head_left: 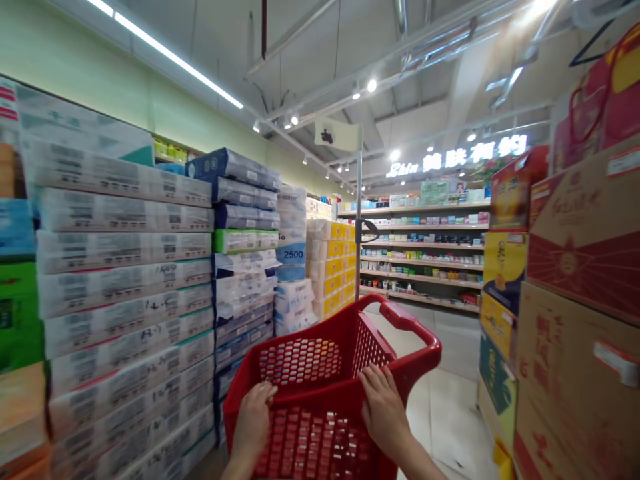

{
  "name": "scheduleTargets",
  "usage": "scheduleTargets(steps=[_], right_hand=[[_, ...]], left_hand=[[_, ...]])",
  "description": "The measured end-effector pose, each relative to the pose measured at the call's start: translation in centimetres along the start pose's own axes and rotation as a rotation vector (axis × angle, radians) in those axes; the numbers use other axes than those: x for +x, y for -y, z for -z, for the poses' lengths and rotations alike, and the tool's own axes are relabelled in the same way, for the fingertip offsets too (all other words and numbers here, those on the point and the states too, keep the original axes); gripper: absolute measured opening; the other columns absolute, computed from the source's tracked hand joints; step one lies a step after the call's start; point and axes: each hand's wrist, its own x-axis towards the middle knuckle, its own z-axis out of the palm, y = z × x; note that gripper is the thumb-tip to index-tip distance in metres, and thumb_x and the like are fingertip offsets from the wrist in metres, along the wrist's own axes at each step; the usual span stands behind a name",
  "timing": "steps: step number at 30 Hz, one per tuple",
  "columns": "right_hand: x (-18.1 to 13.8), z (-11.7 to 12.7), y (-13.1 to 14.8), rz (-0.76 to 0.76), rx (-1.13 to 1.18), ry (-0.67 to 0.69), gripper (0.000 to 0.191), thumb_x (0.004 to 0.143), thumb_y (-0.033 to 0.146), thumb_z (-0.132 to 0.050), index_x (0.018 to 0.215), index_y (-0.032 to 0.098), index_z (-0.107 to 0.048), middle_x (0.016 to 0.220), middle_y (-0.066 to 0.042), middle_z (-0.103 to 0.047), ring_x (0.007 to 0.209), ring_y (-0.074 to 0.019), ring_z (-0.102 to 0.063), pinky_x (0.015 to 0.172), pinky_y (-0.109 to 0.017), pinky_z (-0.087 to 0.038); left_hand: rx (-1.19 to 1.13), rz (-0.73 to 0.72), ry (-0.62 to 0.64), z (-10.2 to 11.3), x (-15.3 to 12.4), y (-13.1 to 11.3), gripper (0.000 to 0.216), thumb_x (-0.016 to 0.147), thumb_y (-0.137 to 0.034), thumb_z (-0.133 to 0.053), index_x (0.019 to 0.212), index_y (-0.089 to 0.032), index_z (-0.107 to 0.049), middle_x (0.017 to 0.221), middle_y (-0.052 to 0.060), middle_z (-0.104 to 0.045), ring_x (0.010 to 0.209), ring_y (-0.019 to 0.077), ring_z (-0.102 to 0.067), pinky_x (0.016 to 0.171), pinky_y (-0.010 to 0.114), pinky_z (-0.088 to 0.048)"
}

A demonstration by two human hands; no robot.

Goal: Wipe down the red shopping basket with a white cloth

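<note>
A red plastic shopping basket cart [300, 399] with perforated sides stands in front of me, its raised handle [410, 327] at the far right end. My left hand [254, 413] is closed over the near rim on the left, fingers curled inward. Further right, my right hand [383, 403] holds the same rim, its fingers bent over the top and the thumb hidden below. What I can see of the cart's inside holds no goods. A grey pole [359, 180] with a small pale flag [337, 135] rises behind the cart.
Tall stacks of wrapped paper packs [130, 267] line the left side, with blue packs [247, 190] and yellow-white packs [335, 267] beyond. Cardboard cartons [575, 373] rise close on the right. Pale tiled floor [445, 413] runs between them towards stocked shelves [425, 257] under a lit sign [460, 157].
</note>
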Motion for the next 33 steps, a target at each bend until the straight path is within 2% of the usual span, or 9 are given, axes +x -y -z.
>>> scheduleTargets(steps=[3,8,10,12,17,19,27,29,33], right_hand=[[0.0,-0.4,0.3,-0.008,-0.006,-0.007,0.05,0.063,0.012,-0.045,0.111,0.015,-0.059,0.117,-0.005,-0.057,0.113,-0.0241,-0.045,0.101,-0.041,-0.025],[0.0,-0.9,0.1,0.004,-0.03,-0.019,0.051,0.062,0.01,-0.045,0.11,0.017,-0.06,0.117,-0.005,-0.058,0.113,-0.024,-0.046,0.101,-0.041,-0.026],[0.0,-1.0,-0.3,0.019,-0.041,-0.024,0.05,0.062,0.009,-0.044,0.109,0.018,-0.06,0.116,-0.004,-0.058,0.112,-0.0231,-0.047,0.1,-0.039,-0.026],[-0.1,-0.9,-0.8,0.035,-0.046,-0.033,0.05,0.063,0.009,-0.043,0.109,0.018,-0.061,0.115,-0.003,-0.059,0.111,-0.0224,-0.047,0.101,-0.039,-0.026],[-0.3,-0.1,-0.7,0.029,-0.026,-0.036,0.046,0.067,0.01,-0.043,0.109,0.017,-0.06,0.115,-0.005,-0.059,0.112,-0.0218,-0.045,0.103,-0.039,-0.022],[-0.2,0.2,-0.2,-0.001,-0.013,-0.022,0.041,0.07,0.012,-0.044,0.108,0.015,-0.06,0.114,-0.007,-0.059,0.113,-0.0225,-0.045,0.104,-0.04,-0.02],[0.1,0.9,0.2,0.001,-0.017,0.051,0.041,0.072,0.013,-0.043,0.109,0.011,-0.059,0.115,-0.009,-0.057,0.114,-0.0237,-0.042,0.105,-0.04,-0.018],[0.0,0.9,-0.1,0.014,-0.025,0.049,0.041,0.072,0.012,-0.043,0.11,0.011,-0.058,0.116,-0.009,-0.057,0.115,-0.0233,-0.042,0.105,-0.04,-0.018],[-0.2,0.9,0.0,0.018,-0.018,0.036,0.041,0.073,0.012,-0.042,0.111,0.013,-0.058,0.116,-0.008,-0.057,0.115,-0.0229,-0.041,0.105,-0.04,-0.017]], left_hand=[[0.045,0.075,0.007,0.2,0.5,1.1,0.03,0.075,-0.015,-0.036,0.081,-0.02,-0.065,0.087,0.006,-0.066,0.087,0.0206,-0.06,0.082,0.039,-0.048],[-0.095,-0.042,0.117,-3.3,0.2,-8.5,0.039,0.075,-0.008,-0.033,0.097,-0.021,-0.062,0.103,0.006,-0.064,0.101,0.0179,-0.056,0.089,0.035,-0.044],[-0.162,-0.09,0.161,-3.7,0.1,-10.3,0.038,0.077,-0.01,-0.033,0.099,-0.023,-0.062,0.108,0.005,-0.063,0.105,0.0172,-0.054,0.092,0.035,-0.043],[-0.188,-0.079,0.181,-2.8,0.1,-8.8,0.035,0.077,-0.012,-0.035,0.095,-0.023,-0.063,0.106,0.004,-0.063,0.104,0.017,-0.054,0.092,0.035,-0.043],[-0.003,0.162,0.109,2.5,0.2,0.2,0.028,0.076,-0.013,-0.037,0.081,-0.016,-0.064,0.091,0.008,-0.064,0.092,0.0193,-0.057,0.087,0.038,-0.044],[0.057,0.215,0.05,3.1,0.1,0.5,0.029,0.078,-0.011,-0.035,0.082,-0.016,-0.063,0.087,0.006,-0.063,0.089,0.0183,-0.057,0.085,0.038,-0.044],[-0.095,-0.183,0.13,-3.8,-0.4,-13.8,0.034,0.08,-0.006,-0.036,0.104,-0.017,-0.057,0.112,0.009,-0.056,0.11,0.0189,-0.046,0.094,0.04,-0.039],[-0.115,-0.232,0.135,-3.5,-0.6,-12.8,0.036,0.08,-0.006,-0.036,0.106,-0.018,-0.056,0.114,0.008,-0.055,0.112,0.0184,-0.045,0.096,0.04,-0.038],[-0.04,-0.078,0.074,0.2,-0.7,-4.3,0.031,0.08,-0.008,-0.036,0.096,-0.017,-0.06,0.105,0.007,-0.059,0.104,0.0181,-0.05,0.092,0.04,-0.041]])
